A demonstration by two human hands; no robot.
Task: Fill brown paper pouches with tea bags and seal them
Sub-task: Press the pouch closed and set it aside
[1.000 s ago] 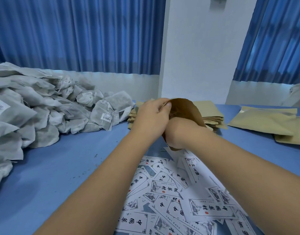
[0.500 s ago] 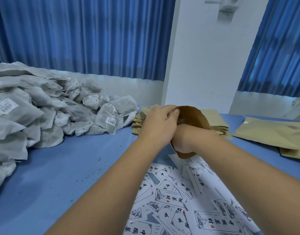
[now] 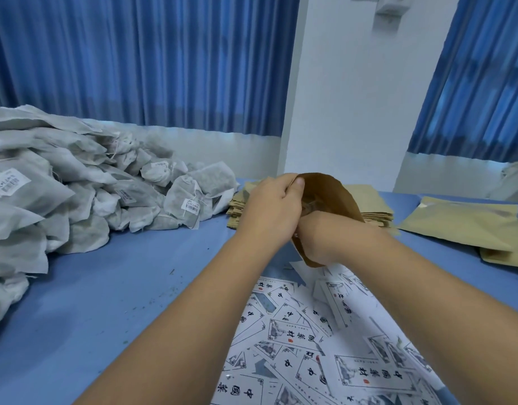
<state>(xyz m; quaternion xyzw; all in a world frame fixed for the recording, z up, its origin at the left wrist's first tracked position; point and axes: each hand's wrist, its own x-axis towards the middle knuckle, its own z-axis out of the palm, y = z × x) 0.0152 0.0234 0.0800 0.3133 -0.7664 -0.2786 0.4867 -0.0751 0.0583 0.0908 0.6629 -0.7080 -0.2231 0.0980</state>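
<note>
A brown paper pouch (image 3: 335, 192) is held upright over the blue table (image 3: 111, 302), its mouth spread wide. My left hand (image 3: 271, 213) pinches the pouch's near rim between thumb and fingers. My right hand (image 3: 322, 238) is pushed into the mouth from the right, its fingers curled and mostly hidden inside. A pale grey bit of a tea bag (image 3: 310, 206) shows inside the pouch just above that hand. A large heap of white tea bags (image 3: 76, 197) with string tags lies at the left.
A stack of flat brown pouches (image 3: 372, 204) lies behind the hands. Filled tan pouches (image 3: 456, 226) rest at the right. Several printed white labels (image 3: 325, 340) are scattered on the table in front of me. Blue curtains and a white wall stand behind the table.
Both hands stay at the pouch in the same hold. The camera has tilted up slightly, so the hands and table sit a little lower in view.
</note>
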